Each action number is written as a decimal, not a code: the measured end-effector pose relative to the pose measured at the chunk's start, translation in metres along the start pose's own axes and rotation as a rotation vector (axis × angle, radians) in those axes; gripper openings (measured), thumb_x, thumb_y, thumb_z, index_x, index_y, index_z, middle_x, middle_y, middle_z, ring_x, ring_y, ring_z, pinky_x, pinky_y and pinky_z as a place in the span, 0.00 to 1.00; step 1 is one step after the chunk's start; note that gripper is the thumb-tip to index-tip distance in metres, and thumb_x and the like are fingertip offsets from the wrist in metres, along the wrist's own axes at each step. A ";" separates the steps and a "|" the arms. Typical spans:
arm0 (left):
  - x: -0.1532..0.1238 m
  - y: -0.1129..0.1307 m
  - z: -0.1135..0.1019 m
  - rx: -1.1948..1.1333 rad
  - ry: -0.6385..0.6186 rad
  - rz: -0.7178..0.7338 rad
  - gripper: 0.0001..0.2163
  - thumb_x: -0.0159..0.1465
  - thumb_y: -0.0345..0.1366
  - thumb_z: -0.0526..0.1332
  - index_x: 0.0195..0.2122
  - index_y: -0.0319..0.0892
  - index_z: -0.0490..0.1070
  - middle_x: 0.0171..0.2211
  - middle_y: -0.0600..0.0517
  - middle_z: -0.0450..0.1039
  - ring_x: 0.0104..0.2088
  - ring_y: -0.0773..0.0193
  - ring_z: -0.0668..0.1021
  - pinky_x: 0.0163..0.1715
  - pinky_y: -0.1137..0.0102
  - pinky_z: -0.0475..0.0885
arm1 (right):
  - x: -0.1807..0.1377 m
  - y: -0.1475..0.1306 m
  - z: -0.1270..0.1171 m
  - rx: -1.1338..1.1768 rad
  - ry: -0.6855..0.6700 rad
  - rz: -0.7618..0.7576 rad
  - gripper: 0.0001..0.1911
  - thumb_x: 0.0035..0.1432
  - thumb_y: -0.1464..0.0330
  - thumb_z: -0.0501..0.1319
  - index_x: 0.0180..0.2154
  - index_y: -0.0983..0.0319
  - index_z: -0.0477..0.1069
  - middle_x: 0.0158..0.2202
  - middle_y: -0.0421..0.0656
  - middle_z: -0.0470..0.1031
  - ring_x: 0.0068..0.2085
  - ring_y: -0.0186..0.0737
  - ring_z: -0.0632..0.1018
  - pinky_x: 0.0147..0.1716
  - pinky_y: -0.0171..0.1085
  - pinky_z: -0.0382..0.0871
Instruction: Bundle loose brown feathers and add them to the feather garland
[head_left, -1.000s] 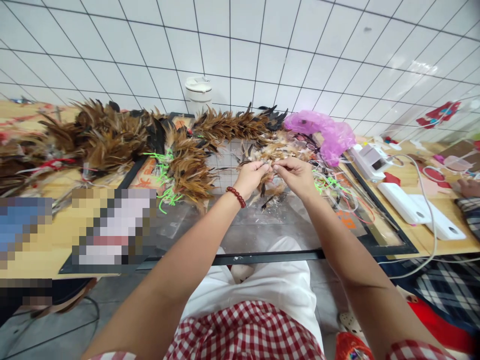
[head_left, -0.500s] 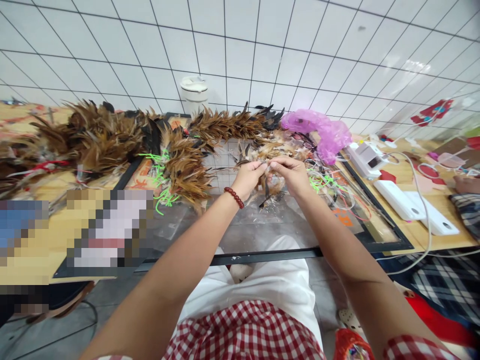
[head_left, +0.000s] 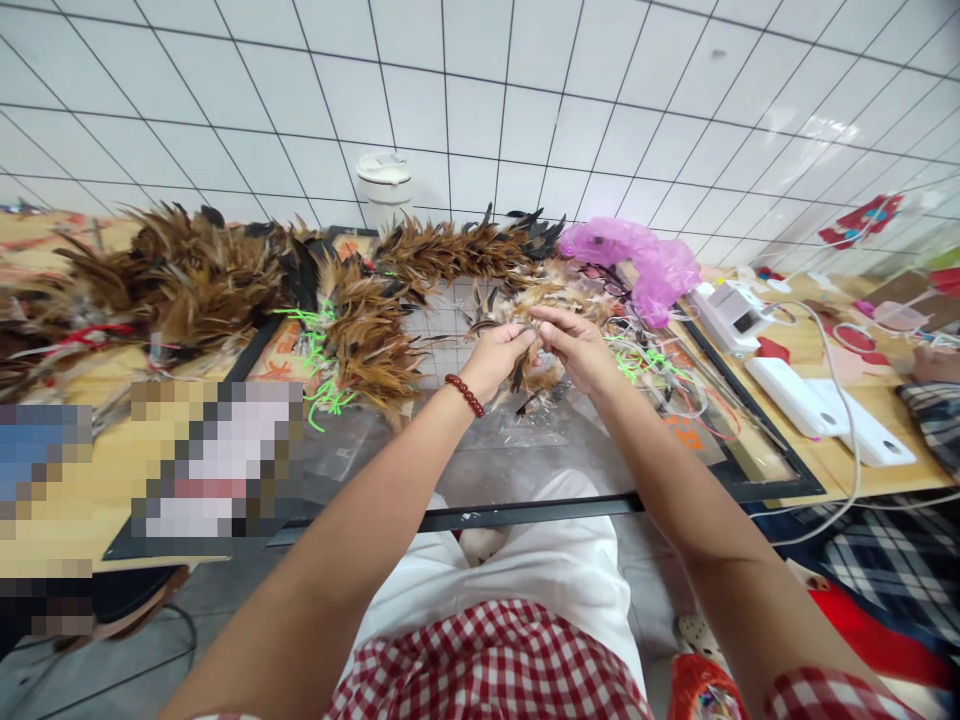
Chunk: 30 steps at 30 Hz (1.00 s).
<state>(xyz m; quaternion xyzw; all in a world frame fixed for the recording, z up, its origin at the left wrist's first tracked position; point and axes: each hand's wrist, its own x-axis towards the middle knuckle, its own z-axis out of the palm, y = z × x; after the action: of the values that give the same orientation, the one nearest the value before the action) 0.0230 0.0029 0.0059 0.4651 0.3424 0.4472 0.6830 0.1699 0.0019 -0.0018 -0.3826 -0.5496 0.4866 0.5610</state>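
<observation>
My left hand (head_left: 501, 358), with a dark red bead bracelet (head_left: 465, 395) on the wrist, pinches what looks like a small feather (head_left: 535, 326) between thumb and fingertips. Facing it from the right, my right hand (head_left: 577, 352) has its thumb and bent fingers at the same small feather, the index finger fairly straight. The fingertips of both hands nearly meet, so the exact grip is partly hidden. Beneath and behind them lies a loose heap of brown, cream and black feathers (head_left: 559, 290). Left of the hands rests a thick bundle of brown feathers (head_left: 367, 335).
A long feather strip (head_left: 450, 248) lies along the back, near a white lidded cup (head_left: 385, 185). Pink plastic bag (head_left: 652, 265), green and white ties (head_left: 637, 365), a white device (head_left: 727, 315) and white power banks (head_left: 799, 395) sit rightward. A co-worker's plaid sleeve (head_left: 934, 415) shows at right.
My right hand has shifted slightly, its index finger now straighter and raised a little from the pinch. My left hand stays nearly in place. The whole view has moved slightly.
</observation>
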 end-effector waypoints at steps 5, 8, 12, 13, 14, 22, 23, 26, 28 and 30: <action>-0.003 0.001 0.004 -0.072 -0.038 -0.027 0.08 0.62 0.31 0.62 0.26 0.36 0.69 0.18 0.55 0.69 0.19 0.72 0.73 0.24 0.76 0.68 | 0.000 0.003 -0.001 -0.002 -0.001 -0.057 0.13 0.47 0.60 0.71 0.35 0.59 0.80 0.25 0.37 0.74 0.29 0.32 0.73 0.32 0.35 0.69; -0.004 0.001 0.006 -0.097 -0.037 -0.034 0.09 0.62 0.30 0.62 0.25 0.35 0.68 0.18 0.55 0.69 0.18 0.72 0.73 0.23 0.77 0.68 | 0.001 0.003 -0.002 -0.049 0.017 -0.099 0.12 0.47 0.60 0.71 0.33 0.60 0.80 0.26 0.38 0.74 0.30 0.34 0.73 0.34 0.37 0.70; -0.004 0.001 0.006 -0.130 -0.064 -0.028 0.09 0.62 0.31 0.62 0.25 0.36 0.68 0.18 0.55 0.68 0.18 0.72 0.72 0.23 0.76 0.69 | 0.000 0.001 -0.002 -0.009 -0.014 -0.074 0.15 0.48 0.59 0.70 0.36 0.59 0.79 0.25 0.37 0.73 0.29 0.33 0.72 0.33 0.36 0.70; -0.004 0.001 0.005 -0.133 -0.069 -0.026 0.09 0.62 0.32 0.62 0.25 0.36 0.68 0.18 0.55 0.67 0.18 0.72 0.72 0.23 0.76 0.69 | 0.000 0.001 -0.002 0.010 -0.031 -0.055 0.16 0.48 0.58 0.70 0.38 0.58 0.79 0.25 0.37 0.72 0.29 0.32 0.72 0.33 0.36 0.69; -0.004 0.000 0.005 -0.133 -0.073 -0.027 0.10 0.62 0.32 0.62 0.25 0.36 0.68 0.18 0.55 0.68 0.18 0.72 0.72 0.23 0.76 0.69 | -0.001 0.001 -0.002 0.022 -0.047 -0.040 0.16 0.49 0.58 0.69 0.40 0.57 0.79 0.26 0.37 0.72 0.29 0.32 0.72 0.32 0.36 0.69; -0.001 -0.009 0.004 -0.138 -0.054 -0.025 0.08 0.61 0.31 0.62 0.26 0.35 0.69 0.19 0.54 0.69 0.19 0.72 0.73 0.23 0.76 0.68 | -0.001 0.011 -0.002 0.056 -0.023 0.001 0.11 0.47 0.60 0.71 0.32 0.58 0.81 0.27 0.38 0.71 0.28 0.31 0.70 0.29 0.34 0.68; -0.001 -0.009 0.004 -0.139 -0.037 -0.021 0.08 0.61 0.31 0.62 0.25 0.36 0.69 0.19 0.55 0.68 0.19 0.72 0.72 0.23 0.76 0.67 | 0.000 0.013 -0.003 0.062 -0.028 0.016 0.11 0.47 0.60 0.71 0.32 0.58 0.81 0.28 0.38 0.71 0.28 0.31 0.70 0.29 0.34 0.67; -0.001 -0.011 0.002 -0.114 -0.012 -0.042 0.09 0.61 0.31 0.62 0.24 0.36 0.68 0.17 0.55 0.67 0.18 0.72 0.71 0.21 0.76 0.64 | 0.000 0.017 -0.005 0.023 -0.040 0.034 0.12 0.47 0.60 0.71 0.34 0.58 0.81 0.32 0.40 0.74 0.31 0.32 0.72 0.31 0.34 0.68; -0.001 -0.012 0.000 -0.087 -0.034 -0.059 0.09 0.61 0.33 0.62 0.25 0.36 0.69 0.17 0.54 0.68 0.18 0.72 0.71 0.23 0.75 0.65 | 0.000 0.018 -0.007 0.000 -0.066 0.032 0.12 0.48 0.60 0.71 0.35 0.58 0.81 0.33 0.40 0.74 0.32 0.33 0.73 0.33 0.35 0.69; 0.000 -0.014 -0.003 -0.069 -0.063 -0.072 0.10 0.60 0.35 0.64 0.24 0.36 0.68 0.17 0.54 0.68 0.19 0.71 0.71 0.25 0.74 0.66 | 0.000 0.018 -0.008 -0.011 -0.081 0.015 0.11 0.48 0.60 0.70 0.33 0.58 0.80 0.32 0.40 0.73 0.31 0.33 0.73 0.33 0.36 0.70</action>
<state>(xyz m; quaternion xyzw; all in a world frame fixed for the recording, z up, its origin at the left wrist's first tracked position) 0.0246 0.0011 -0.0076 0.4424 0.3217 0.4189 0.7248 0.1754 0.0069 -0.0202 -0.3700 -0.5715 0.5029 0.5326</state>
